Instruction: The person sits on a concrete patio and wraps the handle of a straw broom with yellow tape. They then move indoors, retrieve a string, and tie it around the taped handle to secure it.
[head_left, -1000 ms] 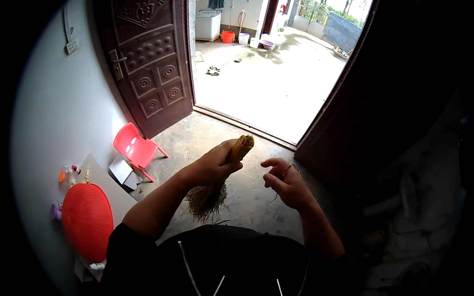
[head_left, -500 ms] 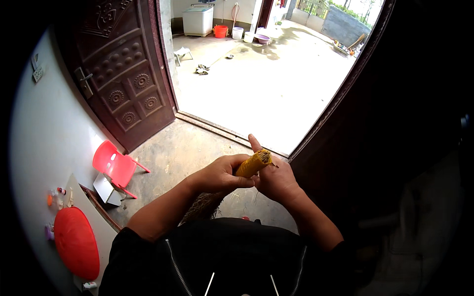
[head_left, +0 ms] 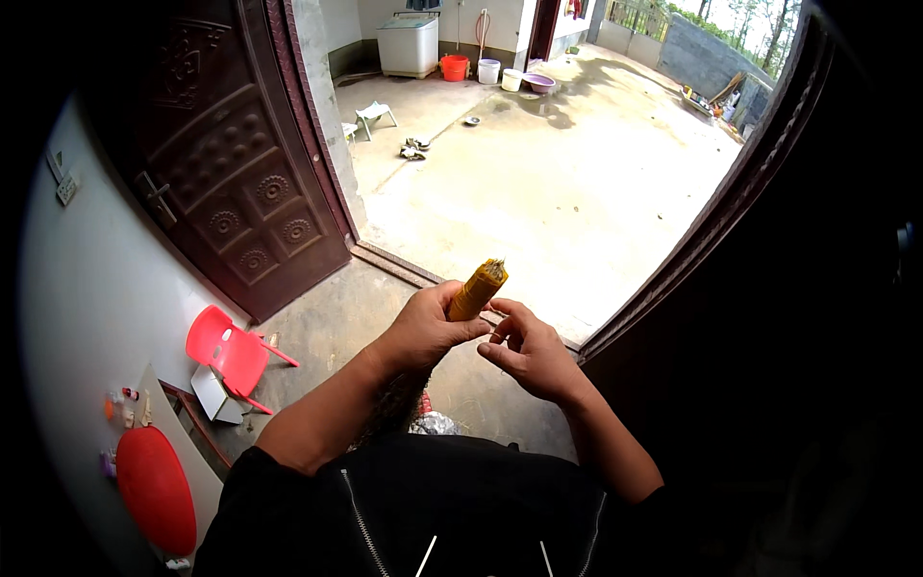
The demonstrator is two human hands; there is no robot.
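Note:
My left hand (head_left: 426,327) is wrapped around the yellow-taped handle of a straw broom (head_left: 476,291). The handle's end points up and away from me, showing a bundle of cut stalks. Dark, bristly straw hangs below my left forearm, mostly hidden by it and my black top. Just right of the handle is my right hand (head_left: 529,353), its fingers loosely curled, with the thumb apart from them. Its index fingertip comes close to the handle's lower side; whether it touches I cannot tell. No held thing shows in that hand.
An open dark brown door (head_left: 231,163) stands left, beside the threshold (head_left: 394,264). A red chair (head_left: 231,348) and a table with a red round cover (head_left: 157,489) line the left wall. Outside are a washing machine (head_left: 409,45), buckets (head_left: 454,67), a small stool (head_left: 375,115) and shoes (head_left: 413,149).
My right hand has drawn away from the handle's end and its fingers have loosened. The broom handle has shifted slightly left and stands more upright. The view has tilted, showing more of the yard.

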